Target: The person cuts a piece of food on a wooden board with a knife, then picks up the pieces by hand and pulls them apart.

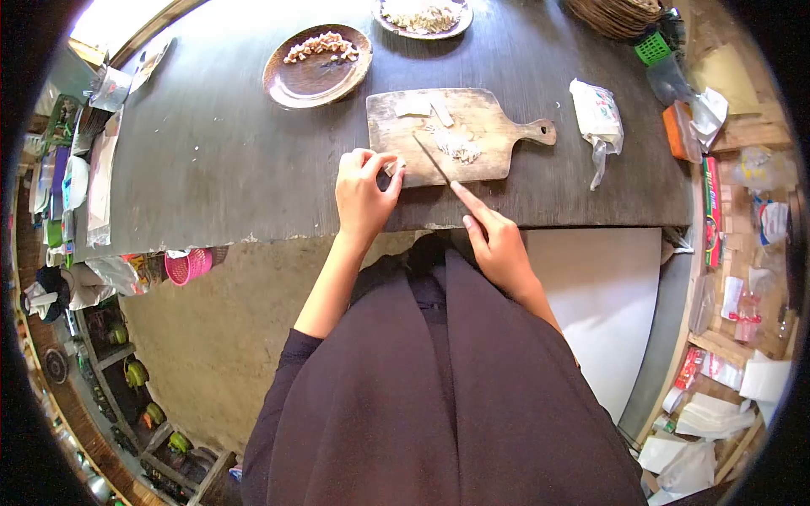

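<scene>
A wooden cutting board (401, 132) with a handle on its right side lies near the table's front edge. My left hand (363, 194) is at its lower left corner, thumb and fingers closed on a small pale block of food (393, 168). My right hand (498, 244) grips a knife (432, 158), the forefinger stretched along its back. The blade slants up and left over the board. Beside the blade lies a heap of small pale diced bits (457, 146). Further back on the board are flat pale slabs (413, 107).
Behind the board stand a brown plate (316, 84) with tan diced pieces along its far side and another plate (423, 35) heaped with pale bits. A white plastic packet (597, 116) lies right of the board. A pink basket (189, 267) sits below the table's left edge. Cluttered shelves flank both sides.
</scene>
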### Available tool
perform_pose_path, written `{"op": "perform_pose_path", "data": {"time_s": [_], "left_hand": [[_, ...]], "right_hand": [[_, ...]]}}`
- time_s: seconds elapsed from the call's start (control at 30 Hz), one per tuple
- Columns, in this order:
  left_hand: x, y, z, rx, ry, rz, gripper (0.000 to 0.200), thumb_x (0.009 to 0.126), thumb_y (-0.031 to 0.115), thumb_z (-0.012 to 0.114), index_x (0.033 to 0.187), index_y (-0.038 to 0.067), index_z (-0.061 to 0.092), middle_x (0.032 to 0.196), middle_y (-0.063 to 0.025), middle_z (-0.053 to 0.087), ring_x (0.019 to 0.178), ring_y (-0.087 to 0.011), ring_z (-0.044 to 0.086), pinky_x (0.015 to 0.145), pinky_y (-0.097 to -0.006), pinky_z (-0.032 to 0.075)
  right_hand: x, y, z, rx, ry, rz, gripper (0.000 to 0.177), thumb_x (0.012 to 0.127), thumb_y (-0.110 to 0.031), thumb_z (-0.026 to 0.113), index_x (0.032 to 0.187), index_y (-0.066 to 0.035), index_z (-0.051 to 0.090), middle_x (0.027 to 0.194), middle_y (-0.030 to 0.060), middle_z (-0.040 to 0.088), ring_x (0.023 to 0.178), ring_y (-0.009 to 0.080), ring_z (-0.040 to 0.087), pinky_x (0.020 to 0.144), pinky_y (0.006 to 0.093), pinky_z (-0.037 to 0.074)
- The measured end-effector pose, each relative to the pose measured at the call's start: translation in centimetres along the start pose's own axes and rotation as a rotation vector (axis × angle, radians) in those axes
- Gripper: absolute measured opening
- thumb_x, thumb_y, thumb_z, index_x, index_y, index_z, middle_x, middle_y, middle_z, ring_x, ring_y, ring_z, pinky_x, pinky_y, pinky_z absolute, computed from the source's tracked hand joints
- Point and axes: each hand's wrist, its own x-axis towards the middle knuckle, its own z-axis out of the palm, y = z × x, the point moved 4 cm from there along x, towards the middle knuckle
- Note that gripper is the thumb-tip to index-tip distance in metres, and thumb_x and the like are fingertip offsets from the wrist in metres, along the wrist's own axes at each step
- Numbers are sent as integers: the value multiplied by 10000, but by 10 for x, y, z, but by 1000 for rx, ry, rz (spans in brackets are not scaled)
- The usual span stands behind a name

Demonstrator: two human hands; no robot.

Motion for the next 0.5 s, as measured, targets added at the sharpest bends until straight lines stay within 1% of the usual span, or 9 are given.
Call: {"op": "perform_pose_path", "data": {"time_s": [0.03,0.1,0.17,0.23,0.5], "left_hand": [[0,1,-1,10,6,-2,206,809,166,803,999,104,749,944,-103,627,943,-290,602,831,-399,491],[-2,0,-1,10,18,3,196,808,165,804,985,103,749,940,-102,625,943,-290,602,831,-398,489],[-2,1,-1,7,31,9,185,807,164,805,971,101,749,935,-101,624,943,-290,601,831,-396,488],[-1,2,-2,20,57,5,180,805,167,808,960,99,748,923,-96,611,935,-287,593,824,-395,482],[1,5,-6,66,60,17,160,790,146,800,923,92,730,920,-84,607,902,-274,572,793,-394,482]], "right_hand": [[0,-1,2,13,-64,27,473,985,-42,539,1455,-91,547,1300,256,641,1188,417,633,995,409,496],[0,7,8,1,-77,33,480,984,-41,543,1461,-96,543,1288,256,646,1165,418,642,977,412,503],[-1,15,14,-7,-35,-76,539,993,-152,573,1511,-275,492,908,234,668,807,405,656,755,470,527],[-2,13,13,-14,-70,-37,551,990,-151,579,1518,-278,482,895,227,666,802,400,656,756,471,528],[-3,17,12,-2,-93,-85,553,986,-143,586,1515,-273,488,895,217,659,797,381,646,759,461,525]]}}
